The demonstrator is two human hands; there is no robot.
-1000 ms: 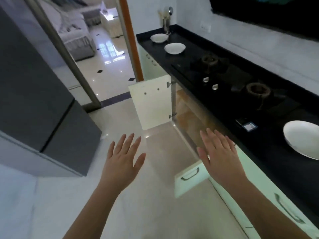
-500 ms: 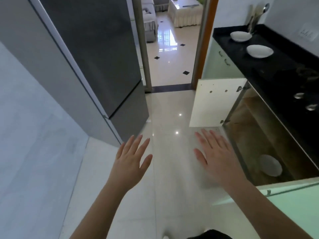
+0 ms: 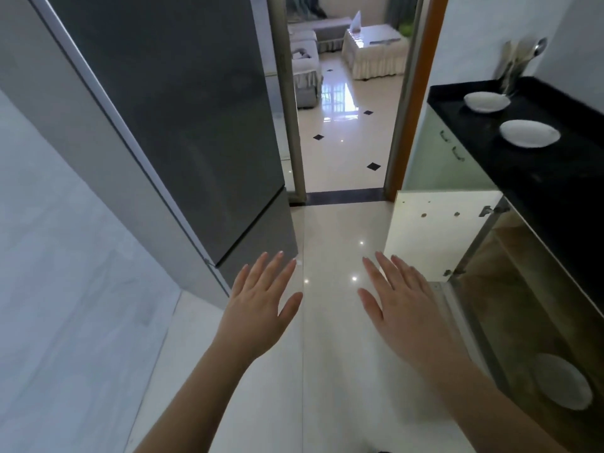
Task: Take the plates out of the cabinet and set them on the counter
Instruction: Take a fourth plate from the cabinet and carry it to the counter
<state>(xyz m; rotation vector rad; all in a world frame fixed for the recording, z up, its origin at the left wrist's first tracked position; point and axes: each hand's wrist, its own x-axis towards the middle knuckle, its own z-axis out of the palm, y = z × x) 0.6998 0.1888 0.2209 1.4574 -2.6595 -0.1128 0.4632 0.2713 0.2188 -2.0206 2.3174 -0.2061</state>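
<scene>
Inside cabinet (image 3: 510, 308), plate (image 3: 562, 380) flat

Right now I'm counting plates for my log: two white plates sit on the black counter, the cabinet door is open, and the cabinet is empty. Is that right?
Not quite: the cabinet is not empty. The head view shows one white plate lying inside it. The rest holds: two white plates sit on the black counter, and the cabinet door is open.
</scene>
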